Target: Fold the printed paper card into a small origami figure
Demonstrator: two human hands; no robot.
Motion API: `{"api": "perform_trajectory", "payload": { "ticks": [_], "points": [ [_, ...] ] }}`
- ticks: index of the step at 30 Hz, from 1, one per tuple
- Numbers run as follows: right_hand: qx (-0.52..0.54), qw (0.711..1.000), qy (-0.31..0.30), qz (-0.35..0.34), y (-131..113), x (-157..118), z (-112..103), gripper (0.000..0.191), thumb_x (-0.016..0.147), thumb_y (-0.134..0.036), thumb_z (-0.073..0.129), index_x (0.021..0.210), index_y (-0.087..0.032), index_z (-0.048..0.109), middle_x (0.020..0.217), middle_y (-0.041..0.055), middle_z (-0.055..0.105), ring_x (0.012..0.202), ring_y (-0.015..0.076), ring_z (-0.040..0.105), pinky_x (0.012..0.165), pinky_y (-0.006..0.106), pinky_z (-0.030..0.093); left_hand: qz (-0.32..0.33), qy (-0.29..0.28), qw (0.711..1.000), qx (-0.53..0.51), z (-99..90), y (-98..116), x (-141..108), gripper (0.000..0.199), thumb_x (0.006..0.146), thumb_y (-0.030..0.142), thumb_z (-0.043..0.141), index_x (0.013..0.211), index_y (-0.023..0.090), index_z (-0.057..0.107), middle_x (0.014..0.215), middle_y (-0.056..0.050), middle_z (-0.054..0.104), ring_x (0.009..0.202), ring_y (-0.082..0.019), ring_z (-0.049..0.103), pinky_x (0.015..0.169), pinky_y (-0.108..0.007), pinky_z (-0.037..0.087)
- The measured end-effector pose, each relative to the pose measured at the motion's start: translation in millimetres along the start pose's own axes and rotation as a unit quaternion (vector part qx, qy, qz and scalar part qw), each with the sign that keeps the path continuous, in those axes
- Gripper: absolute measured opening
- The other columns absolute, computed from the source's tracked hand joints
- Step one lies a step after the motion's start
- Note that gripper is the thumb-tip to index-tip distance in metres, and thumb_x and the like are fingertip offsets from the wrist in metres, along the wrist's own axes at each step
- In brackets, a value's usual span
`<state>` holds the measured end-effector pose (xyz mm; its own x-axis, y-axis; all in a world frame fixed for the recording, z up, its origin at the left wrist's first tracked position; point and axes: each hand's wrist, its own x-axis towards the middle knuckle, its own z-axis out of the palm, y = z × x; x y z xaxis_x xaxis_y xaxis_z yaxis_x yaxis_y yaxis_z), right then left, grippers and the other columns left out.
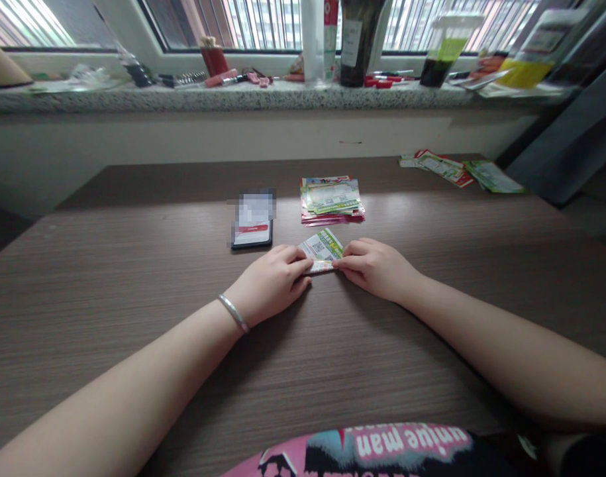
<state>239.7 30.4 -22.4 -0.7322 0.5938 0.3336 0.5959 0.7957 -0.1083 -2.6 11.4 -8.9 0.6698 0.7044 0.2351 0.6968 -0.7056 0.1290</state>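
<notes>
Between my hands lies a small printed paper [321,248], white and green with QR codes. Its near edge is folded up into a narrow strip. My left hand [275,281], with a silver bangle at the wrist, pinches the left end of the fold. At the right end, my right hand [382,268] pinches the same fold between thumb and fingers. Just beyond the paper is a stack of similar green and red printed papers [332,199]. A phone [253,228] with its screen lit and blurred rests left of the stack.
The brown wooden table [108,285] reaches a wall below the window. More printed papers [446,169] lie at its far right corner. Along the granite sill [283,98] stand a dark bottle [355,43], a red toothpick holder [214,58] and containers of coloured liquid [444,53].
</notes>
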Motion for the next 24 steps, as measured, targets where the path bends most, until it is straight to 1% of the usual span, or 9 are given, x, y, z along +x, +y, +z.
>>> {"api": "perform_trajectory", "payload": {
  "ticks": [3, 5, 9, 13, 16, 24],
  "points": [
    [-0.002, 1.000, 0.003, 0.003, 2.2, -1.2, 0.6, 0.024, 0.093, -0.028, 0.049, 0.098, -0.022, 0.071, 0.089, 0.0069, 0.064, 0.083, 0.0174, 0.054, 0.071, 0.029, 0.040, 0.008, -0.008, 1.000, 0.021, -0.1, 2.0, -1.4, 0.026, 0.092, 0.023, 0.047, 0.111, 0.017, 0.064, 0.103, -0.010, 0.063, 0.094, -0.022, 0.057, 0.085, -0.036, 0.050],
    [-0.010, 1.000, 0.003, 0.004, 2.2, -1.5, 0.1, 0.023, 0.093, -0.028, 0.049, 0.098, -0.023, 0.071, 0.090, 0.0067, 0.064, 0.083, 0.0175, 0.054, 0.070, 0.028, 0.040, 0.009, -0.008, 1.000, 0.017, 0.4, 1.7, -1.6, 0.027, 0.094, 0.023, 0.044, 0.112, 0.020, 0.064, 0.103, -0.009, 0.063, 0.093, -0.020, 0.058, 0.083, -0.034, 0.050],
    [-0.030, 1.000, -0.006, 0.005, -0.3, -1.6, -1.5, 0.025, 0.094, -0.027, 0.046, 0.098, -0.023, 0.071, 0.090, 0.0058, 0.064, 0.082, 0.0169, 0.054, 0.069, 0.027, 0.039, 0.004, -0.009, 1.000, 0.015, 1.1, 0.3, -1.5, 0.027, 0.095, 0.024, 0.044, 0.113, 0.022, 0.064, 0.104, -0.008, 0.063, 0.092, -0.019, 0.058, 0.082, -0.033, 0.050],
    [-0.035, 0.999, -0.007, 0.013, -1.3, -2.0, -1.8, 0.025, 0.094, -0.028, 0.047, 0.097, -0.024, 0.071, 0.088, 0.0050, 0.064, 0.082, 0.0167, 0.054, 0.067, 0.027, 0.038, 0.000, -0.017, 0.999, 0.035, 1.4, 1.0, -1.4, 0.028, 0.095, 0.024, 0.042, 0.112, 0.021, 0.064, 0.103, -0.008, 0.063, 0.091, -0.019, 0.057, 0.081, -0.032, 0.051],
    [-0.035, 0.999, -0.004, 0.018, -0.9, -2.2, -1.6, 0.024, 0.093, -0.029, 0.048, 0.096, -0.024, 0.072, 0.086, 0.0050, 0.063, 0.080, 0.0166, 0.054, 0.065, 0.027, 0.037, 0.002, -0.012, 0.999, 0.045, 1.6, 2.2, -1.2, 0.027, 0.096, 0.024, 0.042, 0.111, 0.021, 0.064, 0.102, -0.008, 0.063, 0.090, -0.019, 0.057, 0.080, -0.032, 0.051],
    [-0.010, 1.000, 0.003, 0.027, 0.2, -1.5, -0.3, 0.025, 0.093, -0.029, 0.048, 0.096, -0.025, 0.072, 0.089, 0.0052, 0.064, 0.081, 0.0165, 0.055, 0.068, 0.028, 0.039, 0.003, -0.007, 0.998, 0.063, 2.1, 4.6, -0.1, 0.027, 0.095, 0.024, 0.042, 0.110, 0.020, 0.064, 0.098, -0.008, 0.062, 0.090, -0.019, 0.056, 0.079, -0.032, 0.050]
  ]
}}
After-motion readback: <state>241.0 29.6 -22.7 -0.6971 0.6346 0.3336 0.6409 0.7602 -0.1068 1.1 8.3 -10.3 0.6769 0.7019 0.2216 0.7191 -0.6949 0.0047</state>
